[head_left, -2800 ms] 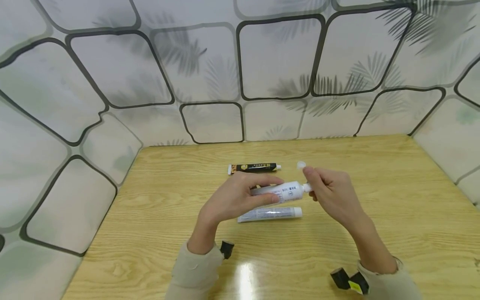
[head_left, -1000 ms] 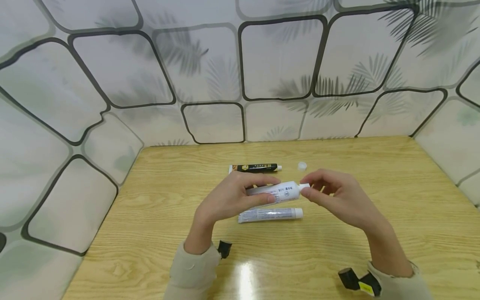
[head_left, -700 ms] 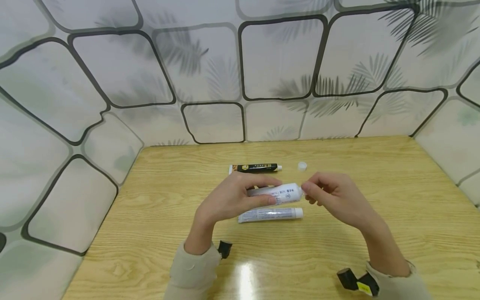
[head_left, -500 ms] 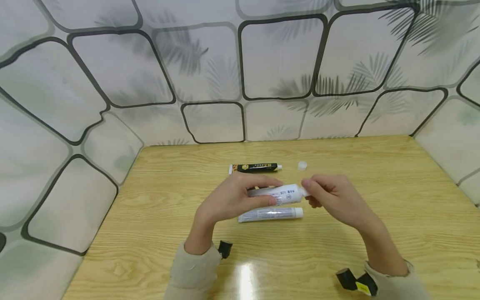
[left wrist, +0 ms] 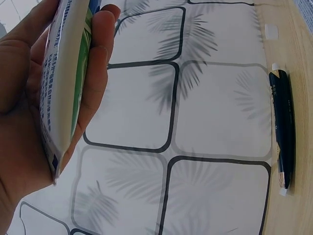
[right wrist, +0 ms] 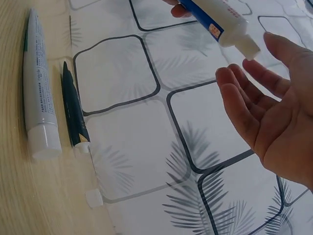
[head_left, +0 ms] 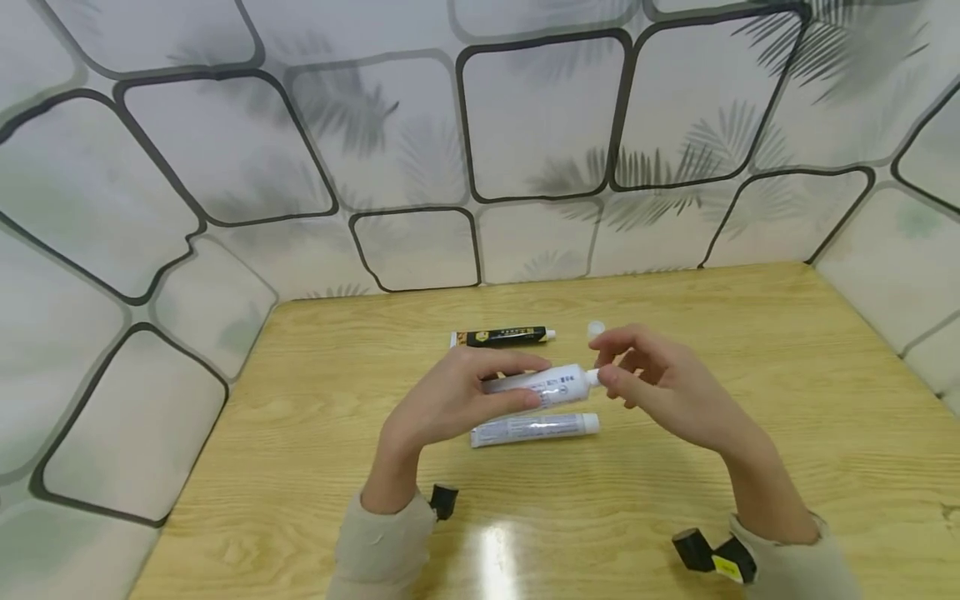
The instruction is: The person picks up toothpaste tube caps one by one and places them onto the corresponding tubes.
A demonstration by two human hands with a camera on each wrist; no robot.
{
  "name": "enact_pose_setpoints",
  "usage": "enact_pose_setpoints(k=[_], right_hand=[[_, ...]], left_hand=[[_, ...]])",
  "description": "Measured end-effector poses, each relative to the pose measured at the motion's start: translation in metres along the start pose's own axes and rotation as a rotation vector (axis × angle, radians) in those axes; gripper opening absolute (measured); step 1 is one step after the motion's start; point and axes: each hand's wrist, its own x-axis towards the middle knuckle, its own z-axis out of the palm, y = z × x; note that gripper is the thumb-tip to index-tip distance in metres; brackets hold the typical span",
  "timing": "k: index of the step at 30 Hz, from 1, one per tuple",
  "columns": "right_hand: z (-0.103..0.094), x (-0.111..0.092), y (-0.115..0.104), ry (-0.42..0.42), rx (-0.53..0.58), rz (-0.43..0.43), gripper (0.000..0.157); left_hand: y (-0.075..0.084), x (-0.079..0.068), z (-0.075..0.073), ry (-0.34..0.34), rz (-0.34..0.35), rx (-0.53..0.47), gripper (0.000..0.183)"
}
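Note:
My left hand [head_left: 446, 400] grips a white toothpaste tube [head_left: 558, 385] with blue print, its thumb on the near side and fingers on the far side. The tube is held above the table, its small white cap [right wrist: 248, 47] pointing right. My right hand [head_left: 675, 396] is at that cap with fingers spread; in the right wrist view thumb and index fingertip stand on either side of it, slightly apart. Below lies a second white toothpaste tube [head_left: 536, 428], capped. Behind is a smaller black tube [head_left: 506, 337] with gold lettering. A loose white cap [head_left: 596, 328] lies beyond the right fingers.
All this is on a light wooden table [head_left: 315, 467]. A panel [head_left: 543, 117] patterned with stone outlines and palm leaves rises at the table's back, with more of it on both sides. Black camera mounts [head_left: 712, 556] sit at the wrists.
My right fingers pinched the held tube's cap half a second ago and have now spread away from it. The left hand keeps its grip. The head view has shifted slightly.

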Motion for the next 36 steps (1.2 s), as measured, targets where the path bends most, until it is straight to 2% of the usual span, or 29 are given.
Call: enact_pose_setpoints(k=[6, 12, 19, 26, 36], right_hand=[[-0.003, -0.004, -0.003, 0.027, 0.038, -0.142, 0.048], [0.001, -0.003, -0.004, 0.054, 0.055, -0.211, 0.052], [0.006, -0.001, -0.005, 0.077, 0.021, -0.199, 0.049], [0.007, 0.002, -0.004, 0.069, 0.003, -0.15, 0.042], [0.008, 0.003, -0.001, 0.051, 0.05, -0.127, 0.033]], left_hand=[[-0.001, 0.0, 0.0, 0.002, 0.001, -0.012, 0.032], [-0.001, 0.0, 0.0, 0.011, -0.002, 0.006, 0.031], [-0.001, -0.001, 0.001, 0.022, 0.005, 0.013, 0.031], [-0.003, -0.002, -0.001, 0.025, -0.002, 0.032, 0.03], [-0.002, -0.001, 0.0, 0.008, 0.001, 0.041, 0.03]])
